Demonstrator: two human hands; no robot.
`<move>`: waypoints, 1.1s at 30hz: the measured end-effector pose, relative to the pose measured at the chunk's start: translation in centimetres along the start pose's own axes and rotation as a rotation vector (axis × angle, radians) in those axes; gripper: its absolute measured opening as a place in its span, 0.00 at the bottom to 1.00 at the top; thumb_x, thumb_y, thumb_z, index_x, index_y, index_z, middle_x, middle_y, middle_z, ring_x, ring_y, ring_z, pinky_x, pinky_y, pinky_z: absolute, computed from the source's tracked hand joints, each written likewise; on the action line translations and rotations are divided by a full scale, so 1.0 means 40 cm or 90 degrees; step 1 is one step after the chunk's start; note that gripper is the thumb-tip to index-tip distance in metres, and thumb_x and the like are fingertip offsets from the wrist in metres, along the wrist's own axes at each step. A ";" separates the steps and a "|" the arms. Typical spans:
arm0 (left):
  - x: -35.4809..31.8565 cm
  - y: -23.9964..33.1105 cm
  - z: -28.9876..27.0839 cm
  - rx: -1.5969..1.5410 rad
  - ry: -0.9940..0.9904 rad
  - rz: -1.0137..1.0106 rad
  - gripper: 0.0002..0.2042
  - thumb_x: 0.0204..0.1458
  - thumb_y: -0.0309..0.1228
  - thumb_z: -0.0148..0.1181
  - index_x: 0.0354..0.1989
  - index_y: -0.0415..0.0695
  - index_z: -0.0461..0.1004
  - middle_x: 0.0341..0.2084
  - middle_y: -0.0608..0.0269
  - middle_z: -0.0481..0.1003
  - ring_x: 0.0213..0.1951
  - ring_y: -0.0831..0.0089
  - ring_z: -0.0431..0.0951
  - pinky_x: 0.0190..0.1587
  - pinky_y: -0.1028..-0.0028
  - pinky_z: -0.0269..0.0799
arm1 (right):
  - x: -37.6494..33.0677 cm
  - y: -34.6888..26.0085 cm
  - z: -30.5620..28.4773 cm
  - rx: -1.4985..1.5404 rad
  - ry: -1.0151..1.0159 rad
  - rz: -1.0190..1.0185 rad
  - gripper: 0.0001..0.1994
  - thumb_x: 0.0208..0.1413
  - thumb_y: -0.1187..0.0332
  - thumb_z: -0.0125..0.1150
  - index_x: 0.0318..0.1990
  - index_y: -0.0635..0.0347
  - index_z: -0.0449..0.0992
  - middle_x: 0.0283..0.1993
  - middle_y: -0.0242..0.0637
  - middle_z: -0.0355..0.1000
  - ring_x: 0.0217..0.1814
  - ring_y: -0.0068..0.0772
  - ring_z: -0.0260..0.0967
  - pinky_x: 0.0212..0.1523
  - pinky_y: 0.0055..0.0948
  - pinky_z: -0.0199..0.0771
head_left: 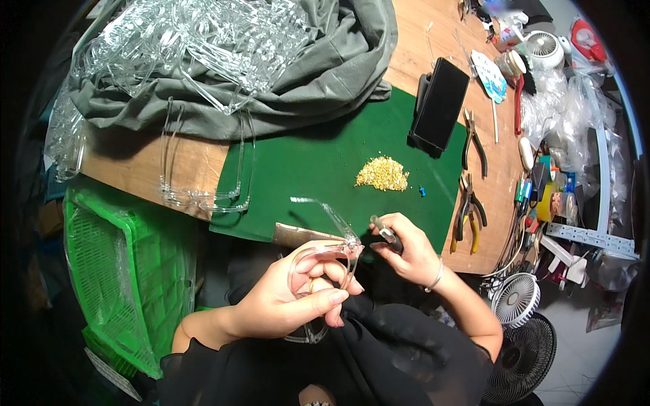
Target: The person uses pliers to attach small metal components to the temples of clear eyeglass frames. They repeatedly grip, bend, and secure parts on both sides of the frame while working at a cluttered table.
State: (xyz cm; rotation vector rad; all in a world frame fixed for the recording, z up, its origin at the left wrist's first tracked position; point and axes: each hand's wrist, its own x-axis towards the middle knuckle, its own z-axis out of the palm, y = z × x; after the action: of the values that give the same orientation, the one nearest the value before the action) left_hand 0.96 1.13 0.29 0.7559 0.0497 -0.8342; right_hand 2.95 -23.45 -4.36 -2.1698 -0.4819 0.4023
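- Just off the near edge of the green mat (305,169), the left grip (288,291) is closed on a clear glasses frame (353,252), with the fingers curled around one rim.
- One thin side arm of that frame reaches up and to the left over the mat; another part of it shows below the hand.
- To the right, the right grip (412,252) is closed around a small tool (386,234) with a pale end and a dark body; its exact kind I cannot tell. Tool and frame are near each other, apparently apart.
- Just beyond the left hand, a brown strip (290,235) lies at the mat's edge.
- On the mat sits a loose heap of tiny gold pieces (382,174), with a small blue piece (422,192) near its right side.
- Farther back, a black phone (443,105) leans at the mat's far right.
- Right of the mat, several pliers lie on the wooden tabletop (420,30).
- Left of the mat, a second clear frame (196,196) rests near the tabletop's edge.
- Behind it, a large pile of clear frames (203,47) lies on grey cloth (338,91).
- Beside the tabletop, at lower left, stands a green crate (101,250).
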 end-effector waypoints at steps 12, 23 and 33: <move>-0.020 -0.002 -0.006 0.011 0.118 0.051 0.25 0.48 0.16 0.50 0.57 0.40 0.56 0.35 0.50 0.70 0.23 0.71 0.73 0.29 0.72 0.74 | 0.016 -0.004 0.017 -0.074 0.083 0.024 0.11 0.42 0.80 0.60 0.34 0.63 0.69 0.27 0.40 0.65 0.27 0.34 0.67 0.29 0.27 0.67; -0.044 -0.007 -0.024 -0.003 0.164 0.110 0.23 0.49 0.15 0.50 0.55 0.37 0.55 0.36 0.50 0.71 0.25 0.72 0.74 0.32 0.74 0.73 | 0.064 0.028 0.100 -0.244 0.027 0.047 0.09 0.40 0.75 0.56 0.32 0.58 0.69 0.29 0.39 0.64 0.35 0.41 0.64 0.36 0.36 0.62; -0.021 -0.013 -0.031 0.078 0.113 0.100 0.25 0.49 0.15 0.48 0.57 0.35 0.51 0.35 0.49 0.70 0.24 0.69 0.74 0.30 0.72 0.75 | 0.061 0.024 0.138 -0.329 0.091 0.038 0.08 0.39 0.73 0.59 0.30 0.57 0.69 0.29 0.35 0.64 0.35 0.39 0.62 0.35 0.34 0.59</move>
State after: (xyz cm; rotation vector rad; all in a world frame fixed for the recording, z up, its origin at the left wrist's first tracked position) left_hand 0.33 2.23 -0.65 0.9357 0.0975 -0.6236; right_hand 2.82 -19.10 -8.62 -2.6937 -0.4778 0.1601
